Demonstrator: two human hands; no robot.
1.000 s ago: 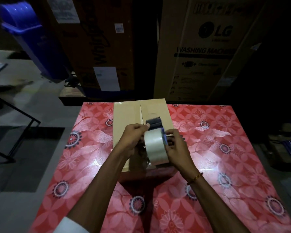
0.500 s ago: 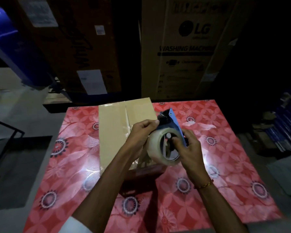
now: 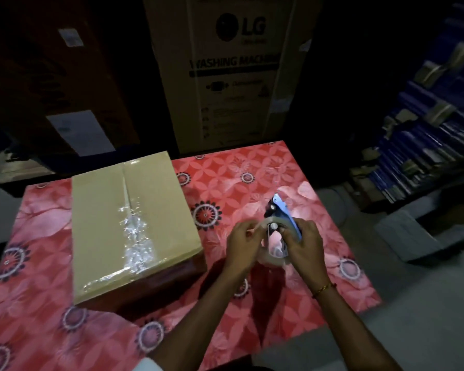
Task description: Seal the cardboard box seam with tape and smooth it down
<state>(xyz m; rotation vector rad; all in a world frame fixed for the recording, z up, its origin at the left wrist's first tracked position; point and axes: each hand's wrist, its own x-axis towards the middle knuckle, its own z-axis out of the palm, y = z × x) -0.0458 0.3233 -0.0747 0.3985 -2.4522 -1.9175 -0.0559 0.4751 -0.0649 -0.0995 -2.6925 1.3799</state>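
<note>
Dispenser (image 3: pixel 281 223) moved right off box (image 3: pixel 129 226) | both grips closed on it, box left.

Two bare arms show. The right wrist wears a thin gold and red band (image 3: pixel 322 288). A white sleeve (image 3: pixel 148 366) covers the left elbow.

The cardboard box (image 3: pixel 129 226) at the left of the frame is plain brown card, matt and smooth. Along its seam lies clear tape (image 3: pixel 135 236) – glossy and wrinkled, catching the light. The table cover (image 3: pixel 252 167) is a red flowered sheet with a shiny, plastic-like finish. At the centre right, the tape dispenser (image 3: pixel 281 226) looks like blue plastic with a pale, half-transparent roll. A big printed carton (image 3: pixel 231 76) at the top centre is dull cardboard – with paper labels.
</note>
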